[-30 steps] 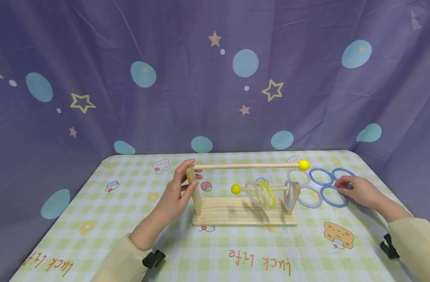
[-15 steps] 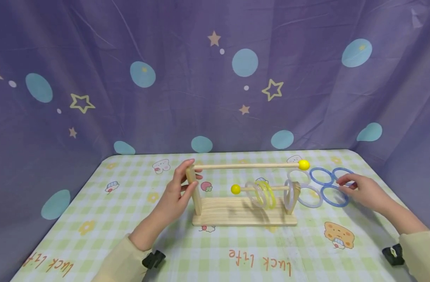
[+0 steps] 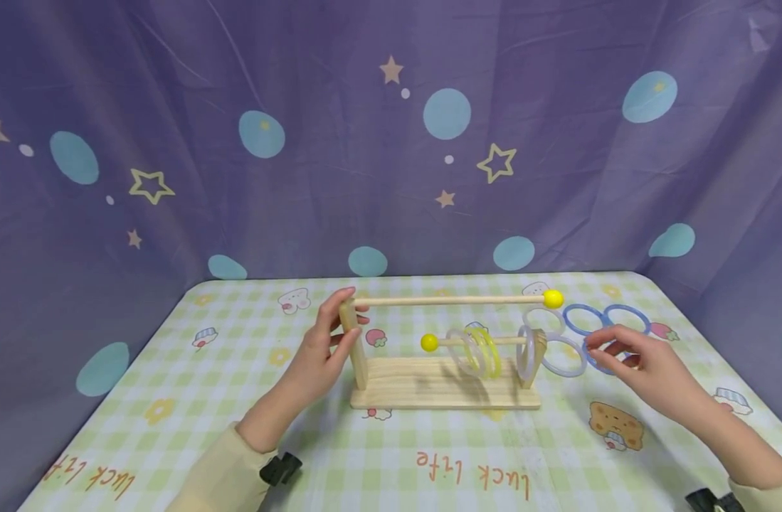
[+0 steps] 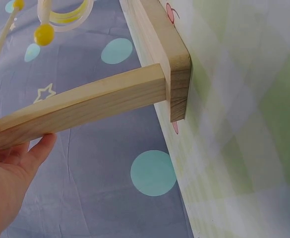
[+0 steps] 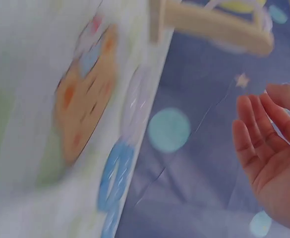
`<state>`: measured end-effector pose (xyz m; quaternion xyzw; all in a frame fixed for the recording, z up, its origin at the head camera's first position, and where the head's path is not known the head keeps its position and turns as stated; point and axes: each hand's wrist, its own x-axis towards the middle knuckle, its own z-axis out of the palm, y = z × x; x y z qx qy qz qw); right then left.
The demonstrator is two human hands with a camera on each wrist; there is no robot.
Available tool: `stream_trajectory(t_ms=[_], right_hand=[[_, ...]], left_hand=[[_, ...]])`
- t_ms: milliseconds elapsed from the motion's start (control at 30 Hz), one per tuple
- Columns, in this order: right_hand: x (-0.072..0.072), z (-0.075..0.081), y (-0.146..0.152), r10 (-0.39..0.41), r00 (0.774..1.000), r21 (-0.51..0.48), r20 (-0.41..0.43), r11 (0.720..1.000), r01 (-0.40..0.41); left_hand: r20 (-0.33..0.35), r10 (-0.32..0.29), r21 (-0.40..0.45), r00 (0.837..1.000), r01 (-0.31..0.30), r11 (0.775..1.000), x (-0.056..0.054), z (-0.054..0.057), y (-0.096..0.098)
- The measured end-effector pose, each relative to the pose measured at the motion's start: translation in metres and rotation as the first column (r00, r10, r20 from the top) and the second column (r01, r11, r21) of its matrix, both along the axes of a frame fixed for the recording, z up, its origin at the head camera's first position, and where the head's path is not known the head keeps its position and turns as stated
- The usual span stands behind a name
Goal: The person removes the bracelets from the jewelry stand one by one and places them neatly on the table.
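Observation:
My left hand (image 3: 310, 359) grips the left post (image 3: 357, 361) of a wooden stand; in the left wrist view the fingers (image 4: 44, 148) lie against the post. A long upper rod (image 3: 448, 301) ends in a yellow ball (image 3: 553, 299). The lower rod (image 3: 445, 343) carries several rings, with yellow rings (image 3: 495, 359) near the middle and a clear one by the right post. My right hand (image 3: 650, 366) hovers, fingers loosely bent, above blue rings (image 3: 584, 306) lying right of the stand. The right wrist view shows nothing in it.
Clear rings (image 3: 563, 375) lie flat beside the blue ones, close to the stand's right post (image 3: 535, 359). A checked cloth (image 3: 288, 455) covers the table. Behind it hangs a purple patterned curtain (image 3: 339, 142).
My right hand has lifted from the blue rings and moved left and toward me, now partly covering the nearest blue ring. My left hand and the stand stay put.

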<state>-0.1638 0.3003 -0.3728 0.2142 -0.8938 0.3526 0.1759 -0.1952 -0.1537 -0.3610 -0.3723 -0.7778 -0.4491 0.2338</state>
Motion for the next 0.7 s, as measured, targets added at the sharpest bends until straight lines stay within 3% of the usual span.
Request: stream_trajectory(t_ms=[100,300,700], right_hand=[[0.01,0.005,-0.015,0.0,1.0,-0.057,-0.023,0.998,-0.001],[0.023,0.005,-0.041,0.097,0.993,-0.189,-0.072,0.976,-0.109],[0.027,-0.005,-0.085,0.212,0.977,-0.243,0.035,0.95,-0.197]], left_hand=[[0.005,0.01,-0.003,1.0,-0.01,1.0,0.001,0.0,0.0],[0.009,0.007,-0.002,1.0,-0.007,1.0,0.0,0.001,0.0],[0.002,0.002,0.001,1.0,-0.002,1.0,0.0,0.001,0.0]])
